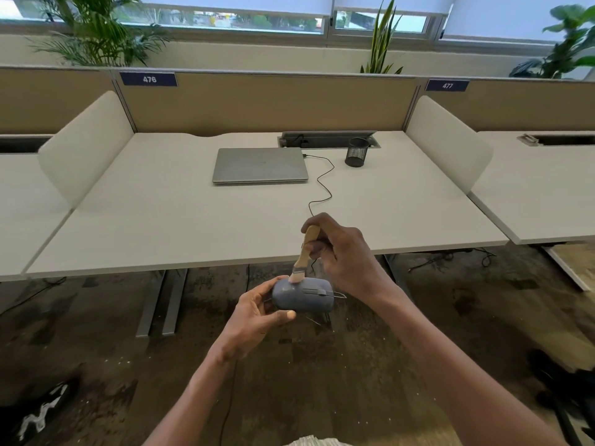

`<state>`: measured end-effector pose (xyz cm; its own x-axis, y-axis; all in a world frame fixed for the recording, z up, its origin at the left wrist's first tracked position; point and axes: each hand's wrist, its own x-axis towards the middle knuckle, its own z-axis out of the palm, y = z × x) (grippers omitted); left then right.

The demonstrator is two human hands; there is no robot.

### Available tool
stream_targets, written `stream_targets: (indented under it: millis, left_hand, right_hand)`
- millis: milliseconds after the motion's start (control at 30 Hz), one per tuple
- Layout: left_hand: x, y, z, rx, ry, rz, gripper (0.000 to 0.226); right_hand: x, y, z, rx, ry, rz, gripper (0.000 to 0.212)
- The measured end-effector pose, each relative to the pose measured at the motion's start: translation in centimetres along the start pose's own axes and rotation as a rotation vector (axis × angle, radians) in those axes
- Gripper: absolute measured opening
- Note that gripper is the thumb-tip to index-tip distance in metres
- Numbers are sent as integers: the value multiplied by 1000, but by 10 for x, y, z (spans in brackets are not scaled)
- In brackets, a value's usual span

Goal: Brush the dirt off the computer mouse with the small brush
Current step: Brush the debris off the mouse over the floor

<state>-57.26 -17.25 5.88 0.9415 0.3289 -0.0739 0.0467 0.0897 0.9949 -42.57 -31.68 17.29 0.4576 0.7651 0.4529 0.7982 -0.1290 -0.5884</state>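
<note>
Holding the grey computer mouse [302,298] in the air in front of the worktop [193,226], the left hand [257,317] grips it from the left end, fingers curled behind it and the thumb pressed along its near side. The mouse lies sideways, its scroll wheel toward the right, and sits below the worktop's front edge, over the dark floor [96,349]. The right hand [341,252] has its fingers wrapped round the wooden handle of the small brush [304,252], which stands nearly upright with the bristles down. The pale bristles touch the top of the mouse near its left end. A thin black cable [323,185] snakes across the worktop from the right side of a closed silver laptop [260,165] toward the hands; its lower part passes behind the right hand. Just right of the laptop stands a black mesh pen cup [356,152], beside an open cable tray [325,139] at the back of the worktop. Beige partitions carry number plates reading 476 [148,79] and 477 [447,85], and leafy plants [93,37] stand below the windows behind.
</note>
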Motion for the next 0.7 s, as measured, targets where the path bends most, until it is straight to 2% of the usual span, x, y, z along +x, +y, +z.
stream_targets:
  millis: [167, 300, 400, 600, 700]
  left_hand:
    - [0, -3, 0, -9, -5, -5, 72]
    - [4, -4, 1, -1, -10, -19, 71]
    - [6, -4, 2, 1, -8, -14, 75]
    - [5, -3, 1, -36, 0, -11, 74]
    - [8, -3, 1, -23, 12, 0, 70]
  right_hand:
    - [-1, -5, -4, -33, 43, -1, 35]
    - [-2, -17, 6, -34, -32, -91, 39]
    - [0, -19, 9, -68, -54, -76, 43]
    - [5, -15, 1, -72, 44, -32, 45]
    - [1, -14, 3, -62, -8, -27, 43]
